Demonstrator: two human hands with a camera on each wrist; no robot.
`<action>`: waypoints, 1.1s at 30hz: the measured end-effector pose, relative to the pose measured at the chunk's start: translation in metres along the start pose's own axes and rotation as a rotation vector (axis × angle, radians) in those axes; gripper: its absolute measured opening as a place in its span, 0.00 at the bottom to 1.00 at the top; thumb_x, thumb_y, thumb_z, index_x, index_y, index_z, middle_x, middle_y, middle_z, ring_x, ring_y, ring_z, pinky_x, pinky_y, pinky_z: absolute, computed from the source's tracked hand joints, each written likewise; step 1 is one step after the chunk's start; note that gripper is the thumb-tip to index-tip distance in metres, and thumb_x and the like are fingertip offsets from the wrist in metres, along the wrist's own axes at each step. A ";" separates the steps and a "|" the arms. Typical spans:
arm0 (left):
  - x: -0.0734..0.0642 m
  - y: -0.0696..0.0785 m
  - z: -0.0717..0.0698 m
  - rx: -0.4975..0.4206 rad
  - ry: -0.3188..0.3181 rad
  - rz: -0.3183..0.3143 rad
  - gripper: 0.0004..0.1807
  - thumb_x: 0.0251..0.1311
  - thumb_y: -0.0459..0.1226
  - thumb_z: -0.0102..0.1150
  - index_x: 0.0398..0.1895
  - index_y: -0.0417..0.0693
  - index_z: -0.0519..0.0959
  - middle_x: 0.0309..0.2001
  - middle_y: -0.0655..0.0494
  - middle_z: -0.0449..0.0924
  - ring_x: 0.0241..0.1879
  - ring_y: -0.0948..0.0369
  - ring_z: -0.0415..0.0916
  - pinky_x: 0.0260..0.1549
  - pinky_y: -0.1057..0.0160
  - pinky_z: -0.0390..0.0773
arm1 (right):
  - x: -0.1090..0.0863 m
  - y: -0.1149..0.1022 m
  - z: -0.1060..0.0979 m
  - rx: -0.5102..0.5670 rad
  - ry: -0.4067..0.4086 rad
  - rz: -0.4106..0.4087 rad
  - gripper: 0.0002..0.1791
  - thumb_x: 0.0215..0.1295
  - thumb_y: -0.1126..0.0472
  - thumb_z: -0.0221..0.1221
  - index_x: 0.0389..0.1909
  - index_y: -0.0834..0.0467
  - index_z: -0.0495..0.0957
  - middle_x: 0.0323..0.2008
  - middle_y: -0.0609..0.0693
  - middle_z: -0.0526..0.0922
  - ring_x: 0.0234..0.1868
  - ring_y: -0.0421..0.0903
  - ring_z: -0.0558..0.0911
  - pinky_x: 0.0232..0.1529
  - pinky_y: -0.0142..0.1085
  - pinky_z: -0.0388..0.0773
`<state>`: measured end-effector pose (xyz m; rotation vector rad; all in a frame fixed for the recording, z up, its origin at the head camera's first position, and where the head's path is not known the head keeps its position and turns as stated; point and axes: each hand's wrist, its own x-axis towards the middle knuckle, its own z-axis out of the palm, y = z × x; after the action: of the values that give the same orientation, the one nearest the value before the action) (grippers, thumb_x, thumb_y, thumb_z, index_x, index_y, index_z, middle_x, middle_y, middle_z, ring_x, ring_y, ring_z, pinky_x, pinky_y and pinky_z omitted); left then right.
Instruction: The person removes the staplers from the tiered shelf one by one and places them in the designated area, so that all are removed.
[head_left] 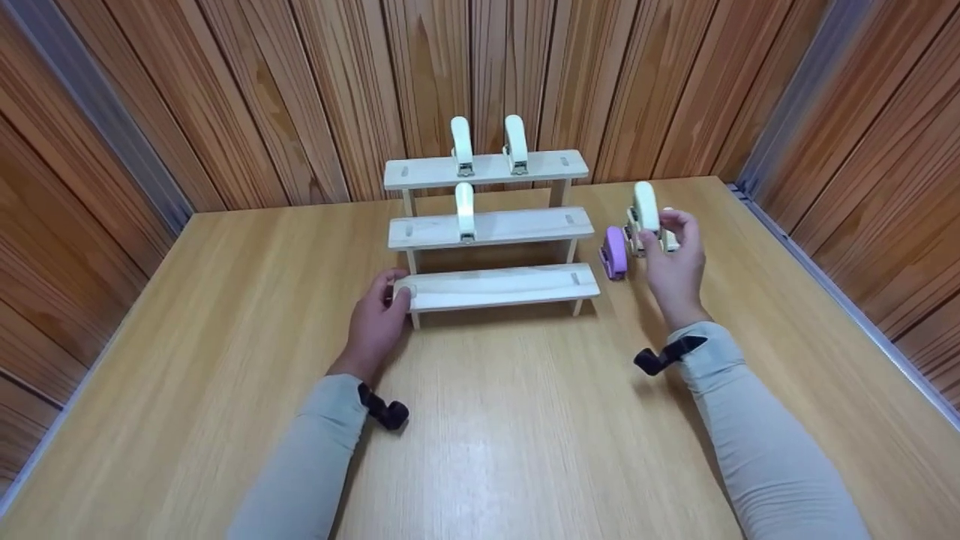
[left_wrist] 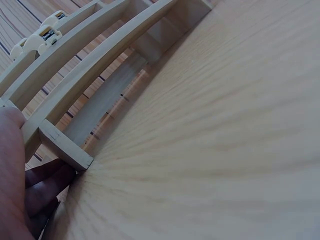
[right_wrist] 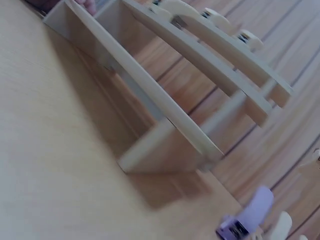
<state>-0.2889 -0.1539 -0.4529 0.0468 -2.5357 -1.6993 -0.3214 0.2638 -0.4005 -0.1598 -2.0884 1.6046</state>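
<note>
The left grip (head_left: 380,319) holds the rack (head_left: 517,225) by its front step (head_left: 499,287); the right grip (head_left: 679,262) pinches a cream stapler (head_left: 645,202) near a purple stapler (head_left: 616,251). 3 others (head_left: 465,208) stand above.

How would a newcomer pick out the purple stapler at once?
Find the three-tier wooden stand on the table. Just off its right end, on the tabletop beside the person's right hand, sits the purple stapler. Its colour sets it apart: the other staplers in view are all pale.
</note>
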 end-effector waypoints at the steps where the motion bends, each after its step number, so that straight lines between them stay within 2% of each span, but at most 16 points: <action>1: 0.000 0.000 0.000 -0.001 0.002 0.003 0.20 0.74 0.52 0.48 0.66 0.64 0.70 0.58 0.53 0.74 0.57 0.55 0.72 0.57 0.51 0.74 | 0.002 0.002 -0.003 -0.004 0.007 0.007 0.22 0.73 0.56 0.59 0.64 0.53 0.67 0.65 0.49 0.72 0.71 0.44 0.66 0.68 0.42 0.67; 4: 0.000 0.000 0.001 0.003 0.009 0.014 0.20 0.74 0.51 0.48 0.65 0.63 0.71 0.55 0.54 0.75 0.54 0.55 0.73 0.54 0.52 0.75 | 0.007 0.010 -0.013 -0.020 0.025 0.017 0.22 0.73 0.55 0.59 0.64 0.52 0.67 0.65 0.48 0.71 0.72 0.42 0.64 0.72 0.42 0.59; 10: 0.000 -0.002 0.003 0.017 0.021 0.011 0.19 0.74 0.51 0.49 0.64 0.64 0.71 0.56 0.54 0.75 0.55 0.56 0.72 0.56 0.51 0.74 | 0.018 0.025 -0.030 -0.076 0.077 0.031 0.23 0.73 0.54 0.58 0.65 0.52 0.67 0.65 0.48 0.71 0.71 0.41 0.65 0.72 0.37 0.58; 13: 0.001 -0.002 0.004 0.012 0.022 0.003 0.19 0.73 0.51 0.49 0.64 0.64 0.71 0.56 0.53 0.75 0.55 0.55 0.73 0.56 0.52 0.74 | 0.022 0.033 -0.035 -0.104 0.093 0.027 0.23 0.74 0.54 0.57 0.65 0.53 0.66 0.64 0.49 0.70 0.71 0.41 0.65 0.74 0.37 0.53; 17: 0.002 -0.003 0.002 0.007 0.023 0.001 0.19 0.73 0.52 0.49 0.65 0.65 0.71 0.53 0.53 0.76 0.52 0.55 0.73 0.53 0.53 0.74 | 0.027 0.041 -0.040 -0.089 0.100 0.052 0.22 0.75 0.53 0.56 0.65 0.50 0.66 0.64 0.46 0.68 0.72 0.40 0.63 0.75 0.37 0.47; 22: 0.002 -0.001 0.001 0.019 0.035 0.008 0.18 0.73 0.51 0.49 0.64 0.65 0.72 0.53 0.53 0.76 0.53 0.55 0.72 0.54 0.52 0.73 | 0.033 0.050 -0.045 -0.040 0.112 0.115 0.22 0.74 0.53 0.57 0.65 0.47 0.66 0.63 0.43 0.68 0.72 0.39 0.61 0.75 0.37 0.46; 27: 0.003 0.000 0.001 0.026 0.034 0.002 0.18 0.73 0.52 0.49 0.63 0.66 0.72 0.56 0.55 0.75 0.56 0.56 0.71 0.58 0.51 0.72 | 0.038 0.055 -0.050 0.019 0.112 0.185 0.24 0.73 0.52 0.58 0.65 0.46 0.64 0.66 0.43 0.65 0.72 0.41 0.59 0.73 0.38 0.51; 31: 0.003 -0.001 0.002 0.030 0.032 0.006 0.18 0.74 0.52 0.49 0.63 0.66 0.72 0.59 0.55 0.74 0.58 0.56 0.70 0.61 0.50 0.70 | 0.042 0.059 -0.053 0.062 0.089 0.258 0.25 0.72 0.52 0.57 0.66 0.45 0.63 0.67 0.43 0.64 0.69 0.44 0.60 0.66 0.38 0.60; 33: 0.003 -0.002 0.003 0.033 0.036 0.009 0.18 0.73 0.52 0.49 0.62 0.66 0.72 0.58 0.56 0.74 0.59 0.57 0.70 0.61 0.51 0.70 | 0.044 0.062 -0.055 0.047 0.079 0.283 0.24 0.73 0.52 0.57 0.66 0.44 0.63 0.67 0.44 0.64 0.68 0.45 0.62 0.63 0.38 0.62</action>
<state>-0.2925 -0.1526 -0.4556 0.0679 -2.5344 -1.6385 -0.3471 0.3470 -0.4343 -0.5145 -2.0359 1.7759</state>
